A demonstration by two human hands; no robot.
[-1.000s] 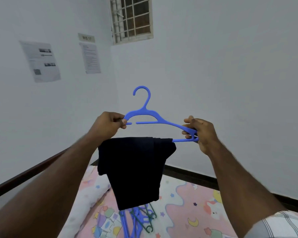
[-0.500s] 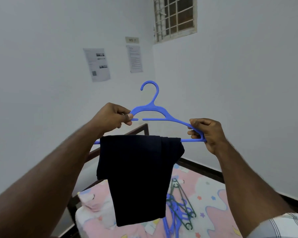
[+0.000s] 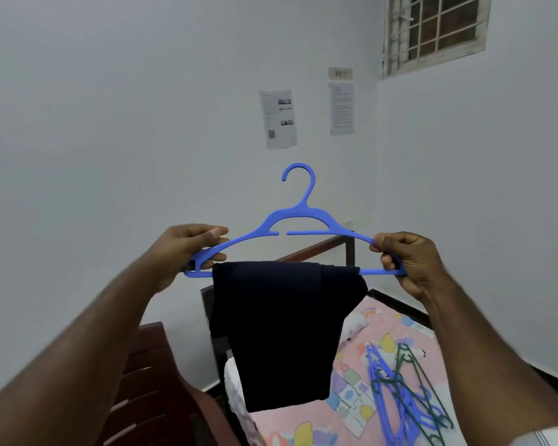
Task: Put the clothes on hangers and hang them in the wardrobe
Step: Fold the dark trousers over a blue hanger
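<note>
I hold a blue plastic hanger (image 3: 298, 217) level in front of me, hook upward. My left hand (image 3: 187, 249) pinches its left shoulder end. My right hand (image 3: 406, 259) grips its right end. A folded dark navy garment (image 3: 281, 329) is draped over the hanger's bottom bar and hangs straight down between my hands. No wardrobe is in view.
A bed with a pink patterned sheet (image 3: 384, 320) lies below, carrying a pile of spare blue and green hangers (image 3: 403, 394). A dark wooden headboard (image 3: 322, 249) stands behind the garment and a brown wooden chair (image 3: 152, 375) at lower left. Papers (image 3: 279, 119) are on the wall.
My view has swung left, so the window and papers slid right. The hanger has levelled out, and my left hand shifted outward to its left end. The chair came into view.
</note>
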